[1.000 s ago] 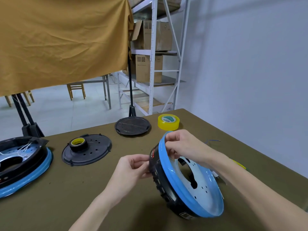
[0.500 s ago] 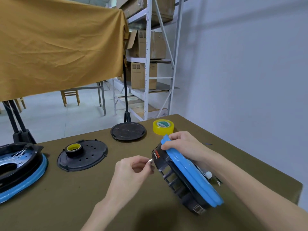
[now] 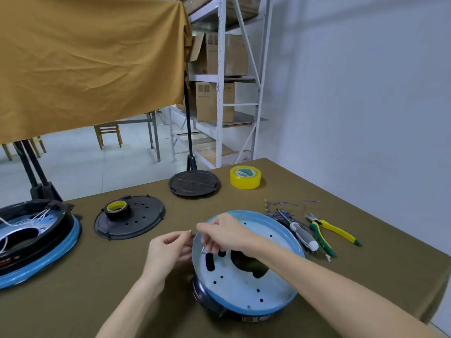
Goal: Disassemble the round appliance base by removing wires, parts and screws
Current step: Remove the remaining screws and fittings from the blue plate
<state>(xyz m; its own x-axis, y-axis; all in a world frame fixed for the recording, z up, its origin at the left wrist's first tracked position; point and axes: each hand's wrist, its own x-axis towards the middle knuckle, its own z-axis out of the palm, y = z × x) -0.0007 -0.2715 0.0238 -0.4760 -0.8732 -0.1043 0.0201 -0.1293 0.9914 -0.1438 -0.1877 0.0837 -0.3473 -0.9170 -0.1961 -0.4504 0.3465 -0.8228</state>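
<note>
The round appliance base lies flat on the olive-covered table, near its front right, blue-rimmed open face up, the pale inner plate showing holes and a large dark cut-out. Both hands work at its left rim.

The left hand sits just outside the rim, fingers curled, thumb and forefinger pinching a small pale part – too small to identify. The right hand reaches over the rim from the right, fingers curled downward and pinching a small metal screw just above the inner plate. The fingertips of the two hands are nearly touching.

To the right of the base, close beside it: a grey-handled screwdriver, yellow-and-green pliers and a loose bundle of thin wires.

Toward the far edge stand a yellow tape roll and a black round cover. A larger black perforated disc lies left of centre – a small black-and-yellow tape roll rests on it. A second blue-rimmed base, with white wires inside, sits at the left edge.
</note>
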